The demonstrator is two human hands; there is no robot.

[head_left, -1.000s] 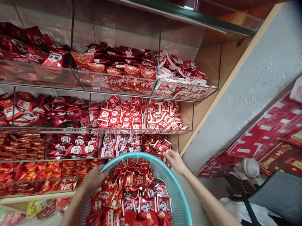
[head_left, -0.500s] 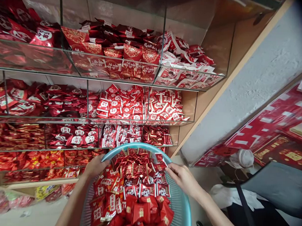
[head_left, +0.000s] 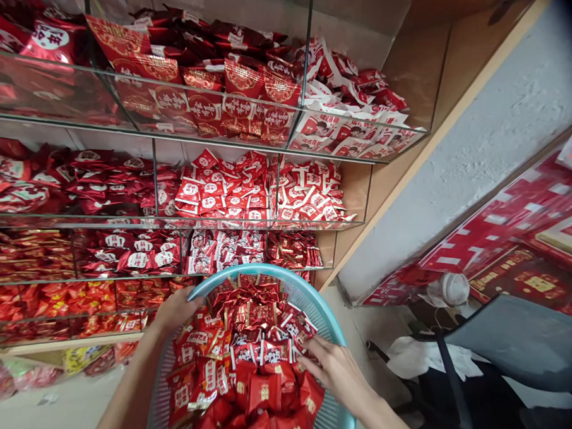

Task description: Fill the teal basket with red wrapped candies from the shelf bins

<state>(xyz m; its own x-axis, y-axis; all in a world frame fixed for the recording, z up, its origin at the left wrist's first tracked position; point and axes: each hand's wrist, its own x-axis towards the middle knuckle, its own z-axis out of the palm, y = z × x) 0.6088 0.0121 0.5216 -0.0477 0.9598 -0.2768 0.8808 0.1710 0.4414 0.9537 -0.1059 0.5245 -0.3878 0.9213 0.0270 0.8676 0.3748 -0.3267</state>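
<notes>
A light-blue plastic basket (head_left: 325, 307) full of small red wrapped packets stands in front of me. My left hand (head_left: 176, 311) is closed on its left rim. Inside its right side, my right hand (head_left: 335, 367) has thumb and fingers pinched at a small red-and-white packet (head_left: 295, 325), partly hidden by the fingertips. Beside it lies a row of red packets with white edges (head_left: 275, 351). Plain red packets with gold print (head_left: 264, 392) fill the near part, and shiny orange-red ones (head_left: 199, 338) lie at the left.
Glass-fronted shelves (head_left: 192, 139) with red packets in compartments rise behind the basket. Their wooden side panel (head_left: 389, 191) meets a grey wall (head_left: 491, 136). At the right stand a dark chair (head_left: 523, 343) and red printed boxes (head_left: 535, 282). Bagged goods (head_left: 84, 359) lie under the shelves.
My right hand has moved from the basket's right rim down and inward, bringing a small red packet among the others. My left hand keeps its grip on the rim. The view has shifted slightly.
</notes>
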